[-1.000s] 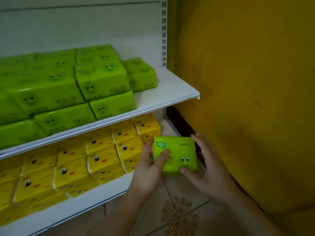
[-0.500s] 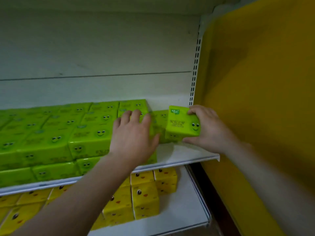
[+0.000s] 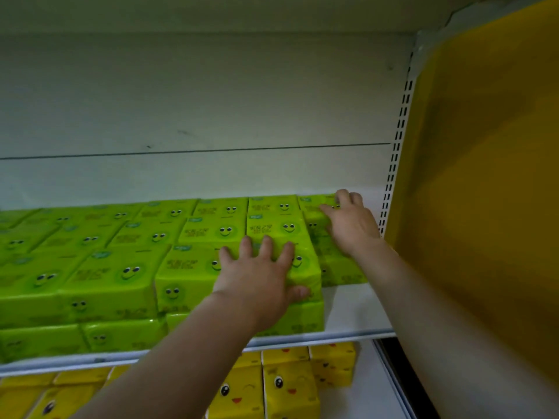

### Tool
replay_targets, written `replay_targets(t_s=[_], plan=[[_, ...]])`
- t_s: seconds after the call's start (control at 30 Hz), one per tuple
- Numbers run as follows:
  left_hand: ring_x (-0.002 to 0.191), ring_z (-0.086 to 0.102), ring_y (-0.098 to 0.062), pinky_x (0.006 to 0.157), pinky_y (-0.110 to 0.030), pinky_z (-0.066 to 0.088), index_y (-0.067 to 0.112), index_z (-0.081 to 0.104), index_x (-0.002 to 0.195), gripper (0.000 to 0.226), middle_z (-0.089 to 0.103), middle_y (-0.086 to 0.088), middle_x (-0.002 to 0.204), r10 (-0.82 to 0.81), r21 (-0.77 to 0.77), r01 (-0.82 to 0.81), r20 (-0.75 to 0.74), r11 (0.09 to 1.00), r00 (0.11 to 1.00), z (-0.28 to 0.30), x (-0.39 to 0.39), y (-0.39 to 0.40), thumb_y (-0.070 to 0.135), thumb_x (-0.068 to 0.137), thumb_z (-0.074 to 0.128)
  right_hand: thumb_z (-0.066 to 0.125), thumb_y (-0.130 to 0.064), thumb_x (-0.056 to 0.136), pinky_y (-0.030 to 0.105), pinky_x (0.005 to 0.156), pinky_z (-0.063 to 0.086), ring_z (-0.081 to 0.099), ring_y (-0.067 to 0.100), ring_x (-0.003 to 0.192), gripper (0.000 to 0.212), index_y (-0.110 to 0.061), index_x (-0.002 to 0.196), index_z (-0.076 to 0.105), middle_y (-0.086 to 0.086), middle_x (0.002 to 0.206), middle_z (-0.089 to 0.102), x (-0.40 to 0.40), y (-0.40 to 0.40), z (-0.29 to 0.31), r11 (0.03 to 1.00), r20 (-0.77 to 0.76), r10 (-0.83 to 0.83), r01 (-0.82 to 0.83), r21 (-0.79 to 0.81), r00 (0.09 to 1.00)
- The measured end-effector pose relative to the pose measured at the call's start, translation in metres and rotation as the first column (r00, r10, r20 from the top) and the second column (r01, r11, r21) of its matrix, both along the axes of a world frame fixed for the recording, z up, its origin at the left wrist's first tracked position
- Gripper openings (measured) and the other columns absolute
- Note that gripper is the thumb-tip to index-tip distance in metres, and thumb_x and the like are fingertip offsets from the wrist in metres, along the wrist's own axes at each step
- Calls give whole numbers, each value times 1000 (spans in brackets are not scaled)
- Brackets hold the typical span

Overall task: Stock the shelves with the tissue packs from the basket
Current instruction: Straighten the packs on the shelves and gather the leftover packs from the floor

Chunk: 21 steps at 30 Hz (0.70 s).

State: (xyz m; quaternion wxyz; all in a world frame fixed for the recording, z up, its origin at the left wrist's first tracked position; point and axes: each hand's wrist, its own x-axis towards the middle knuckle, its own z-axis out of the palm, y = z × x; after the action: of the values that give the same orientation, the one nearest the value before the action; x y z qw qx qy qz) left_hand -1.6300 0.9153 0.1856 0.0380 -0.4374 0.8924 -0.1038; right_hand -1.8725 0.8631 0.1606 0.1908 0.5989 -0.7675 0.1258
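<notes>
Hands flat: left hand [image 3: 257, 276] spread on front pack [image 3: 187, 267], right hand [image 3: 351, 222] pressing rear pack [image 3: 314, 204]. Soft, light, slick wrap; best held by the sides.

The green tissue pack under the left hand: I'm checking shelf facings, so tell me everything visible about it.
The green tissue pack is a glossy, plastic-wrapped block, bright green, with cartoon smiley faces and small print on its top and front. It lies flat at the front right end of the upper layer, atop another green pack on the white shelf. The left hand rests on it, fingers spread over the top, thumb against its right side. Neighbouring packs sit close on its left and behind.
</notes>
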Motion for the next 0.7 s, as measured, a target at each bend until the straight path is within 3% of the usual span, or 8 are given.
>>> replay_targets(t_s=[0.13, 0.33, 0.43, 0.5, 0.6, 0.7], plan=[[149, 2, -41, 113, -67, 14, 33, -4, 155, 81, 1, -7, 164, 4, 11, -4, -21, 1000, 1000, -1, -1, -2, 73, 91, 25, 49, -5, 89, 42, 89, 49, 38, 35, 123, 52, -18, 140, 45, 10, 134, 42, 13, -13, -8, 998, 16, -65, 64, 13, 998], [149, -1, -42, 114, -68, 10, 32, -7, 155, 91, -3, -7, 165, -2, 27, 5, -101, 1000, 995, -1, 4, -3, 77, 87, 33, 51, -5, 86, 47, 110, 36, 21, 33, 144, 78, -21, 154, 17, 6, 158, 23, 17, 11, -5, 998, 73, -58, 55, 39, 996], [149, -6, -41, 114, -68, 4, 30, -10, 155, 105, -7, -6, 165, -9, 20, 12, -145, 1000, 989, 8, 5, -3, 86, 78, 32, 51, -9, 87, 46, 104, 41, 37, 33, 133, 71, -19, 152, 25, 8, 151, 34, 22, 51, -1, 995, 171, 5, 12, -95, 985], [150, -3, -38, 116, -65, 4, 26, -3, 156, 105, 1, -8, 165, -98, -65, 85, -236, 994, 967, 16, 0, 2, 86, 78, 31, 51, -11, 90, 42, 102, 42, 45, 33, 126, 61, -16, 149, 34, 9, 143, 42, 29, 86, 0, 976, 216, 45, 3, -217, 975], [146, 25, -29, 119, -52, 17, 19, 27, 151, 84, 34, -8, 154, -313, -172, 262, -472, 950, 824, 17, -14, 25, 72, 87, 37, 56, -13, 93, 31, 99, 38, 50, 26, 122, 51, -13, 143, 45, 9, 136, 49, 46, 145, -4, 928, 306, 52, 68, -366, 950], [123, 52, -28, 103, -42, 41, 18, 51, 133, 59, 59, -6, 130, -422, -155, 443, -675, 883, 605, 4, -29, 65, 56, 89, 42, 57, -19, 95, 33, 93, 46, 55, 20, 115, 46, -18, 139, 48, 2, 131, 53, 65, 210, -15, 886, 370, -2, 173, -430, 929]])
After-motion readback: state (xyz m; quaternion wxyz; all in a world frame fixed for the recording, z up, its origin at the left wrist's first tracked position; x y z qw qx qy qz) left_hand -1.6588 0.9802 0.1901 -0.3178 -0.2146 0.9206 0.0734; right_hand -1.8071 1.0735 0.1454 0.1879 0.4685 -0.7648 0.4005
